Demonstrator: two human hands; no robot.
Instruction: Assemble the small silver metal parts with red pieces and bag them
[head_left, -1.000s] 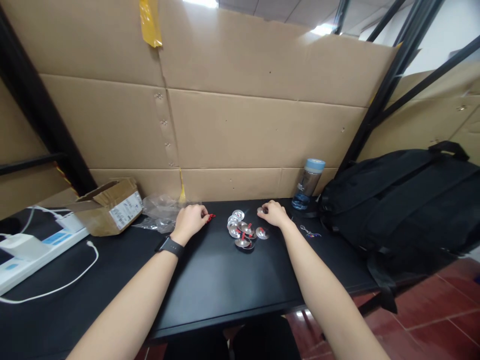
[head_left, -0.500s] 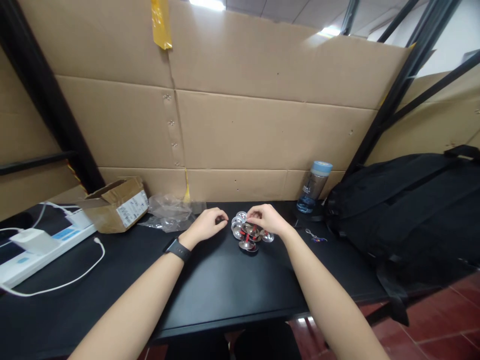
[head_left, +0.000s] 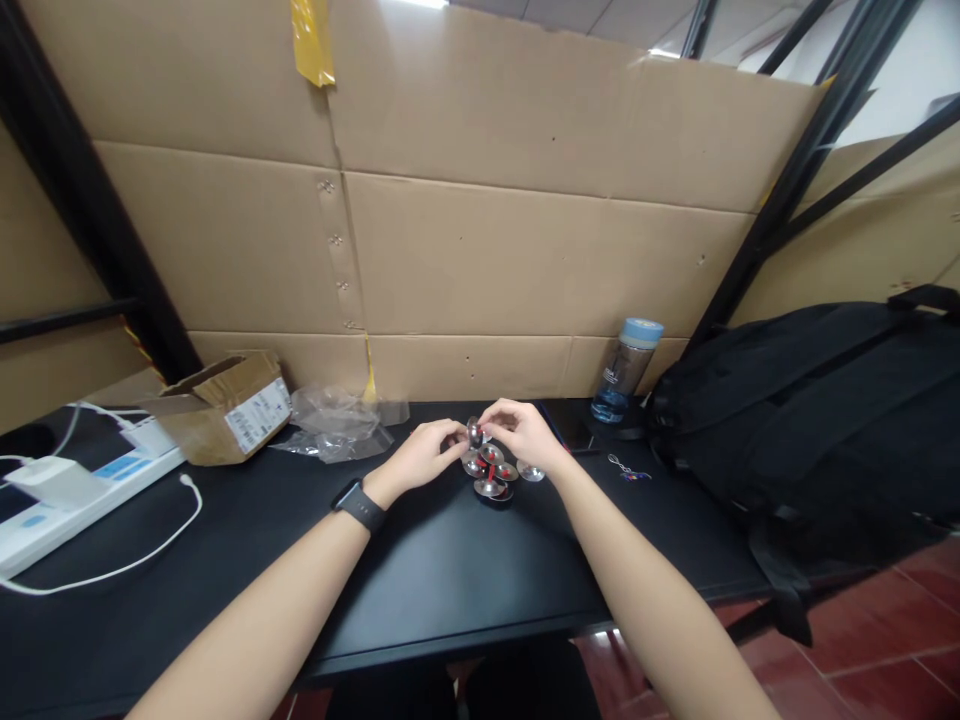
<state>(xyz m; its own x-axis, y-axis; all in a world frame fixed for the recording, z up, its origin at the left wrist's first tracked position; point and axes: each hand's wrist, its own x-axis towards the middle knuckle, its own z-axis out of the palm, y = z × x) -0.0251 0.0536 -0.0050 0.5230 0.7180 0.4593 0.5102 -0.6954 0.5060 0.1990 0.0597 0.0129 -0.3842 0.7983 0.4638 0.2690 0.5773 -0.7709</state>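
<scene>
Several small shiny metal discs with red parts [head_left: 491,487] lie in a cluster on the black table. At the back of the cluster one disc [head_left: 475,432] is raised between both hands. My right hand [head_left: 520,430] pinches at its right side, fingers closed. My left hand [head_left: 429,452], with a dark watch on the wrist, has its closed fingertips against the disc's left side. Another disc [head_left: 531,471] lies at the cluster's right, below my right hand. The fingertips partly cover the raised disc.
An open cardboard box [head_left: 225,410] and clear plastic bags [head_left: 337,425] are at the back left, beside a white power strip [head_left: 97,505] with a cable. A bottle [head_left: 626,370], a dark phone [head_left: 568,427], a keychain [head_left: 628,469] and a black backpack [head_left: 817,420] are on the right.
My left hand has moved right to the cluster. My right hand has shifted slightly left, and a disc is now raised between the two hands. The camera view has shifted slightly.
</scene>
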